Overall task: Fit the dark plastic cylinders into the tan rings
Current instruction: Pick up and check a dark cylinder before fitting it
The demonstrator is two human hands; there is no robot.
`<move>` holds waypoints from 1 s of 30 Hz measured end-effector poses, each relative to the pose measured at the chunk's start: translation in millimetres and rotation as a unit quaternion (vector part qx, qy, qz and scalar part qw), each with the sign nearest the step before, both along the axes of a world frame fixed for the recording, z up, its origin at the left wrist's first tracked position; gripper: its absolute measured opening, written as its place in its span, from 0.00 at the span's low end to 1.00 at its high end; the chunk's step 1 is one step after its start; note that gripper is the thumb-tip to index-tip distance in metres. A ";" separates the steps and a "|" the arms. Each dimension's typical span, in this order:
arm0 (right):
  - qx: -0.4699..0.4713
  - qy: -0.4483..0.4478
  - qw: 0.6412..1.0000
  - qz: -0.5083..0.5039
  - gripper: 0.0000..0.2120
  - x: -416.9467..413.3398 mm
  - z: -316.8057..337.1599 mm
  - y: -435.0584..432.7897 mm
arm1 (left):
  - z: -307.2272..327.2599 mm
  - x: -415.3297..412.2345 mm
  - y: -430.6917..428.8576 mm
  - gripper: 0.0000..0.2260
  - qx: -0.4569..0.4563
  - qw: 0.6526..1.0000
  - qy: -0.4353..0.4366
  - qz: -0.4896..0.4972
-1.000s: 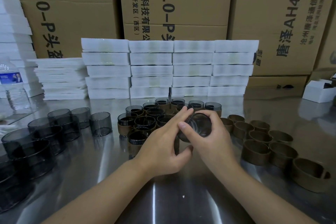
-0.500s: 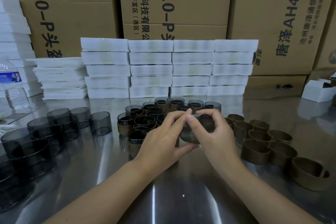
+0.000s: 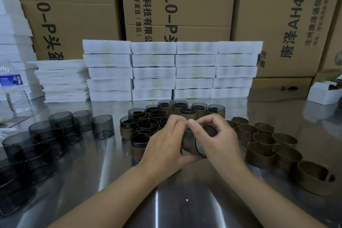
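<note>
Above the middle of the steel table, my left hand (image 3: 164,144) and my right hand (image 3: 214,139) both grip one dark plastic cylinder (image 3: 199,149) with a tan ring (image 3: 188,142) wrapped round it, tilted on its side. Thumbs and forefingers meet over its top. Several bare dark cylinders (image 3: 102,126) stand at the left. Several empty tan rings (image 3: 259,153) lie at the right. Behind my hands stands a cluster of cylinders seated in tan rings (image 3: 148,126).
The steel table (image 3: 166,200) reflects light near me. White foam trays (image 3: 172,70) are stacked at the back before large cardboard boxes (image 3: 177,5). A water bottle (image 3: 13,87) stands far left, a small white box (image 3: 323,92) far right.
The held cylinder has tipped from facing me to lying on its side, and the tan ring now shows around it. Both hands closed tighter over it.
</note>
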State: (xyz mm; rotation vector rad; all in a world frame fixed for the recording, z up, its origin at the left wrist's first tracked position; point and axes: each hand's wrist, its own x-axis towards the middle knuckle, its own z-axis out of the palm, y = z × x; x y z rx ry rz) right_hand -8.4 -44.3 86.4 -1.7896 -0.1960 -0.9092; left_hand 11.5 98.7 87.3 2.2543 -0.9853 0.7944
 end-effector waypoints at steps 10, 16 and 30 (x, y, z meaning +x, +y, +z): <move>0.024 -0.002 0.999 0.021 0.16 1.2 1.4 -1.4 | -4.3 2.7 0.6 0.34 -0.024 0.999 -0.009 -0.037; 0.094 -0.009 0.995 0.009 0.12 2.9 6.7 -2.1 | -9.3 6.0 0.7 0.32 -0.050 0.998 -0.026 -0.031; 0.103 -0.002 0.995 -0.015 0.05 6.1 6.5 -5.4 | -14.0 12.0 3.8 0.32 -0.097 0.992 0.073 -0.036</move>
